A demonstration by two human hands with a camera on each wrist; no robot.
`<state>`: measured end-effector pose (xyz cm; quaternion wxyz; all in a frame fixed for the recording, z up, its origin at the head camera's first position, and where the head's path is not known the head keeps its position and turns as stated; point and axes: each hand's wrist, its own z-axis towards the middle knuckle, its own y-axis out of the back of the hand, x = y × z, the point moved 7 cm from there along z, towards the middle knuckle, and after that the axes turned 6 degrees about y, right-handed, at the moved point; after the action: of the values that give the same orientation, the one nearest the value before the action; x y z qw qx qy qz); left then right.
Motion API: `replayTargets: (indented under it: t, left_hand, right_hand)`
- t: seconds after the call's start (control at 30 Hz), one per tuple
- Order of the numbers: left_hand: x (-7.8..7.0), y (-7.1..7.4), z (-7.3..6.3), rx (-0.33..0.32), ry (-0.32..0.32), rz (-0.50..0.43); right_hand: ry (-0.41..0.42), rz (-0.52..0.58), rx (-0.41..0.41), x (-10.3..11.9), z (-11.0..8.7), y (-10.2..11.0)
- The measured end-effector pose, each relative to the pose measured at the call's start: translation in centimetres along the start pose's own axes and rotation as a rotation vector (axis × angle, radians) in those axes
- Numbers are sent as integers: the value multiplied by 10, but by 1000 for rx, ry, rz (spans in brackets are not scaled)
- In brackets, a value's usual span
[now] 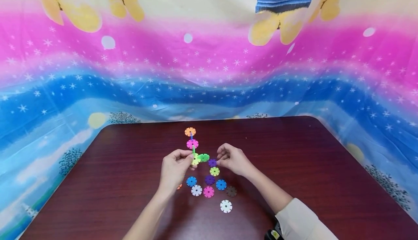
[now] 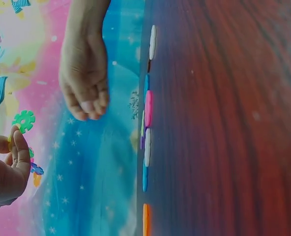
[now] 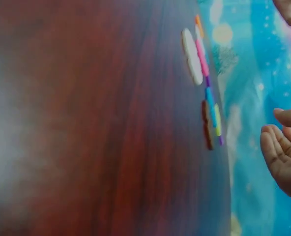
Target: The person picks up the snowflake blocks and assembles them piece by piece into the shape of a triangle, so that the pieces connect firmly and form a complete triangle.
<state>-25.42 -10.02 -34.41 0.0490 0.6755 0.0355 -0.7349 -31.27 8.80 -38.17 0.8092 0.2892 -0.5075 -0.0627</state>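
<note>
My left hand [image 1: 175, 169] pinches a yellow-green notched disc [image 1: 196, 159] between thumb and fingers, above the table. Joined to it is a chain: a green disc [image 1: 204, 157] to the right, and another green disc edge-on, a pink disc [image 1: 192, 144], a blue disc edge-on and an orange disc [image 1: 190, 131] toward the far side. To the right, my right hand [image 1: 233, 159] hovers over the table with loosely bent fingers and nothing visible in them. In the head view its fingertips appear beside a purple disc [image 1: 212, 162]; the right wrist view shows the hand raised above the tabletop discs.
Loose discs lie flat on the dark red-brown table [image 1: 130, 182], among them a yellow one [image 1: 214, 171], a pink one [image 1: 208, 191], a brown one [image 1: 231, 191] and a white one [image 1: 226, 206]. An orange disc [image 1: 179, 186] is partly hidden by the left wrist. A printed cloth [image 1: 209, 69] hangs behind.
</note>
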Motion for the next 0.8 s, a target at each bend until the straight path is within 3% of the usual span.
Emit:
replayTargets:
  t: [0.33, 0.63, 0.8]
  left_hand:
    - [5, 11, 1, -25, 17, -5]
    - [8, 14, 2, -34, 39, 9]
    - [8, 16, 3, -47, 44, 10]
  right_hand:
    - [-179, -202, 115, -37, 22, -17]
    - [-145, -286, 203, -46, 30, -28]
    - [-125, -340, 212, -44, 31, -29]
